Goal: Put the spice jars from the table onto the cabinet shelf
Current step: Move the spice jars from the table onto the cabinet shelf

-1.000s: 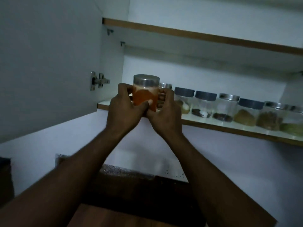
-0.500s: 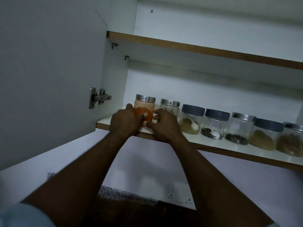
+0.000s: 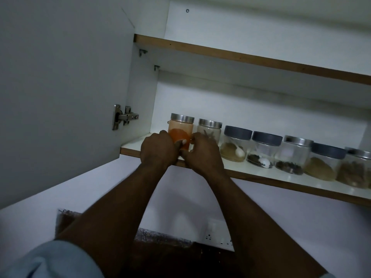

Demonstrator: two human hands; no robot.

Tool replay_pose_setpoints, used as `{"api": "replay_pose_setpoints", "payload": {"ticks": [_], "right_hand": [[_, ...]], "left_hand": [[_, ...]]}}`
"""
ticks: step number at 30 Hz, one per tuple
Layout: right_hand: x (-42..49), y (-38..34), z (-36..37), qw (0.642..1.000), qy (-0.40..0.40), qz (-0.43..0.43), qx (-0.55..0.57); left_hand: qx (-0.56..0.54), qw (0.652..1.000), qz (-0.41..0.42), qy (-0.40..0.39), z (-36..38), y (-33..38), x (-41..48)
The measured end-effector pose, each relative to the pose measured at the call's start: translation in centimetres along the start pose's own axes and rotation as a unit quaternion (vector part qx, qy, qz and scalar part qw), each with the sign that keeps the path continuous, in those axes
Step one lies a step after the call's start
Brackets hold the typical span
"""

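White laminate lines the open cabinet, and its shelf (image 3: 281, 182) has a brown wood-grain front edge and a glossy top. To the left hangs the flat, matte cabinet door (image 3: 60, 77) with its steel hinge (image 3: 124, 122). The orange spice jar (image 3: 181, 127), a clear cylinder with a brushed-metal lid and fine orange powder inside, stands upright at the left end of the shelf, just beside a second steel-lidded jar (image 3: 209, 129). Further right is a row of squat round glass jars, the nearest a grey-lidded jar (image 3: 235, 145) with tan powder.

The left grip (image 3: 158, 151) curls around the orange spice jar's left side with its thumb across the front. The right grip (image 3: 202, 155) pinches the jar's lower right side with curled fingers.

A second ago both hands held this jar in the air, in front of the shelf edge. Now it rests on the shelf board.
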State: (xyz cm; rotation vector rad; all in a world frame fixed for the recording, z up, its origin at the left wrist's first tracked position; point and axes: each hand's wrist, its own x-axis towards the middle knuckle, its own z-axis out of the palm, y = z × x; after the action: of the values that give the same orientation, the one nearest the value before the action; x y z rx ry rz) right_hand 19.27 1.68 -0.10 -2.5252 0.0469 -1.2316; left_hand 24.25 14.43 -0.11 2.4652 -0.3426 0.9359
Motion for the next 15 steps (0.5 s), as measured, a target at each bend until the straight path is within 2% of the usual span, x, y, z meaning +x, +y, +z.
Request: {"api": "replay_pose_setpoints", "payload": {"ticks": [5,8,10,12,15], "right_hand": [[-1.1,-0.7,-1.7,0.999,-0.008,-0.050,0.014],[-3.1,-1.3,-3.4,0.997,-0.008,-0.067,0.028],[-5.4,-2.3,-3.9,0.993,0.006,-0.113,0.022],[-9.0,-3.2,-3.3,0.988,0.019,-0.146,0.046],[-19.2,-3.5,-0.1,0.992,-0.047,-0.095,0.067]], "left_hand": [[-0.020,0.999,0.020,0.043,-1.5,-0.3,-2.0],[-0.100,0.991,0.052,0.078,-3.6,-0.6,-4.6],[-0.146,0.980,0.104,0.092,-4.9,-0.4,-7.5],[-0.151,0.976,0.138,0.076,-5.5,-1.3,-11.4],[-0.135,0.980,0.141,-0.031,-4.6,-5.7,-19.3]]}}
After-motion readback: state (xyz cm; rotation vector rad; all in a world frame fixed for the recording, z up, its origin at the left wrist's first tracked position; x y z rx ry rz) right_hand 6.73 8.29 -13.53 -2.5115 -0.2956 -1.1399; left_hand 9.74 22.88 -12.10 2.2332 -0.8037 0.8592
